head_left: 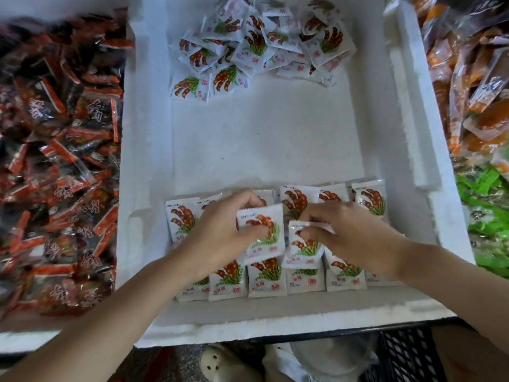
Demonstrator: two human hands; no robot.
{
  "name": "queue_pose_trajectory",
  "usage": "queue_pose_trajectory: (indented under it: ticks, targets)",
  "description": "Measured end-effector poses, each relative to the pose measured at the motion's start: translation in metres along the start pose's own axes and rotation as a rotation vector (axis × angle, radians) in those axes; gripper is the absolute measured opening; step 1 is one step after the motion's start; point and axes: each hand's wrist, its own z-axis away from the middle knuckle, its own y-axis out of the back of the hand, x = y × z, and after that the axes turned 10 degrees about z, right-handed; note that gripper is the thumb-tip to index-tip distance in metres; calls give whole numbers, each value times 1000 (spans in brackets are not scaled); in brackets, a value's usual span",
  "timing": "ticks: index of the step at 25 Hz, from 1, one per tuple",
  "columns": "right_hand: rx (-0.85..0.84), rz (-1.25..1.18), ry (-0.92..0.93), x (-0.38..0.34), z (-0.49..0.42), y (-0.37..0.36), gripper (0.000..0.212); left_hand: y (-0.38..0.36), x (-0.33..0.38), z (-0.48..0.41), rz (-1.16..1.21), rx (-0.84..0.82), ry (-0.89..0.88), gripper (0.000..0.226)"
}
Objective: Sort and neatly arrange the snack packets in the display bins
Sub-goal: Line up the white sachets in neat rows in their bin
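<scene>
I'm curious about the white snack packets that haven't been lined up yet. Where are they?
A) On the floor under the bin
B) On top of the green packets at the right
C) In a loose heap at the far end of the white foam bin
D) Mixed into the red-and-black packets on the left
C: the loose heap of white packets lies at the far end of the white foam bin, apart from the neat rows at the near end.

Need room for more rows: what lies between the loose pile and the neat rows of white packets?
Head view shows only bare bin floor between the loose pile and the neat rows.
</scene>
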Motion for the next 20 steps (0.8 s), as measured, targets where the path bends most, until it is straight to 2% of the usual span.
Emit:
queue_pose_trajectory:
  ticks: [5, 7, 10, 14, 17, 20]
  targets:
    - [-69, 123, 64, -8, 6, -11, 21, -19, -20, 19, 12, -106, 27, 17]
    - [-61, 121, 79, -9, 9, -17, 23, -25, -26, 25, -84, -109, 20, 21]
    - [-26, 116, 78, -7, 12, -26, 22, -29, -34, 27, -316, -103, -87, 38]
    - [56, 105, 57, -4, 16, -32, 16, -31, -37, 24, -446, -201, -236, 56]
    - [120, 73, 72, -2, 17, -37, 16, -31, -42, 23, -457, -195, -288, 50]
    - [76, 154, 113, 0, 17, -43, 20, -30, -45, 21, -462, -140, -308, 35]
